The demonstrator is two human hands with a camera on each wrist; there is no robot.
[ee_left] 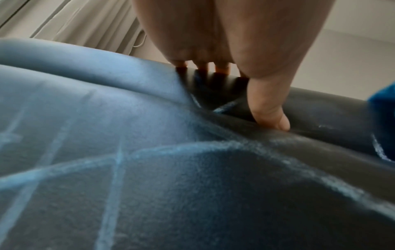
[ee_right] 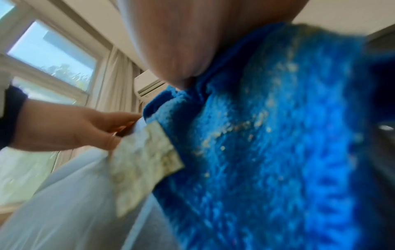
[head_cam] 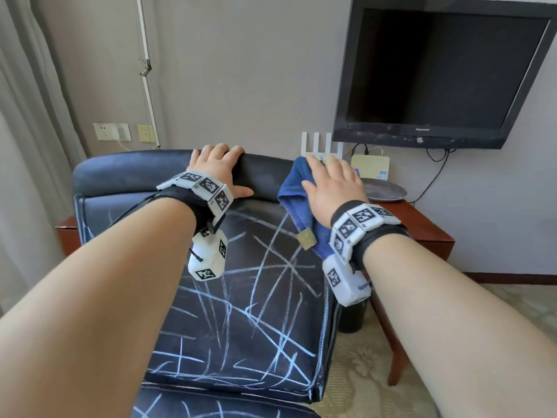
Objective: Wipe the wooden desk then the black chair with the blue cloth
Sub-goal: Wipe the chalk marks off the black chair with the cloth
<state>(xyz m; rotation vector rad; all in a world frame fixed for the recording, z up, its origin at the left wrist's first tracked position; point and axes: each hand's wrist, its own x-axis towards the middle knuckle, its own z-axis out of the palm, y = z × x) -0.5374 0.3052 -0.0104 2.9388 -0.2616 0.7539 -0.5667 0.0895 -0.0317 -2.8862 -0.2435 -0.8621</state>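
Observation:
The black chair (head_cam: 241, 297) stands in front of me, its seat and back crossed with white chalk lines. My left hand (head_cam: 217, 164) grips the top roll of the chair back, fingers over the far side and thumb (ee_left: 267, 104) on the front. To its right, my right hand (head_cam: 331, 182) lies flat on the blue cloth (head_cam: 292, 185) and presses it onto the right end of the chair back. The cloth (ee_right: 278, 135) hangs down the front, showing a pale tag (head_cam: 306, 236). The wooden desk (head_cam: 422, 224) stands behind and to the right of the chair.
On the desk are a white router (head_cam: 319, 143), a pale box (head_cam: 370, 165) and a grey plate (head_cam: 385, 190). A black TV (head_cam: 437, 73) hangs on the wall above. A dark bin (head_cam: 351, 318) stands beside the chair. Curtains (head_cam: 24, 146) hang at the left.

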